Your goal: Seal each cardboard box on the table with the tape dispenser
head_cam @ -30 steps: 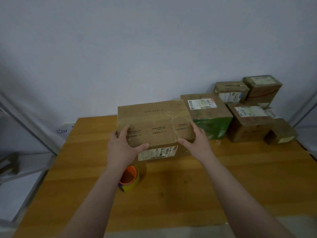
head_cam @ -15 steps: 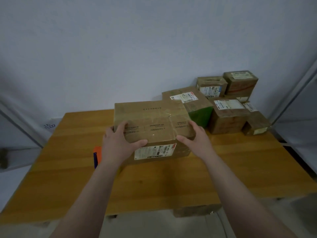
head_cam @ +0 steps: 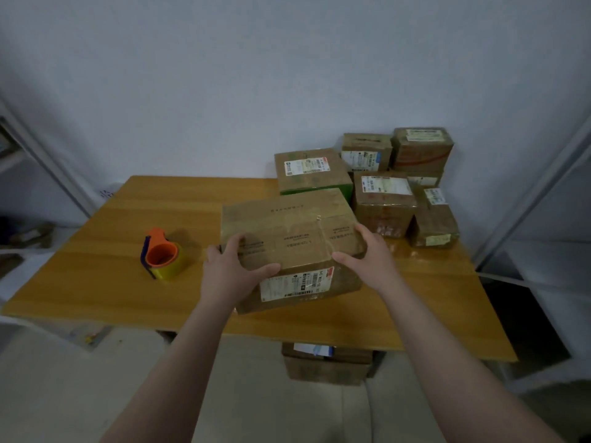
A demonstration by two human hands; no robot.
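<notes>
The desk [head_cam: 112,282] carries a wide cardboard box [head_cam: 287,225] held between both hands. The left hand [head_cam: 230,273] clasps its near left corner with the thumb across the front, and the right hand [head_cam: 374,260] clasps the near right corner. The box looks stiff. Its flaps are closed, so the contents are hidden and a two-corner hold seems wise. Smaller boxes [head_cam: 383,199], also closed, are stacked beyond the right hand. The tape dispenser [head_cam: 163,255] lies untouched to the left of the left hand. Its roll looks slick, so it is probably best taken by the orange body.

1. Bare desk [head_cam: 105,282] wood lies left and in front of the tape dispenser [head_cam: 163,255].
2. A gap separates the dispenser from the large box [head_cam: 287,231].
3. Stacked boxes [head_cam: 385,203] crowd the back right corner against the wall [head_cam: 224,91].
</notes>
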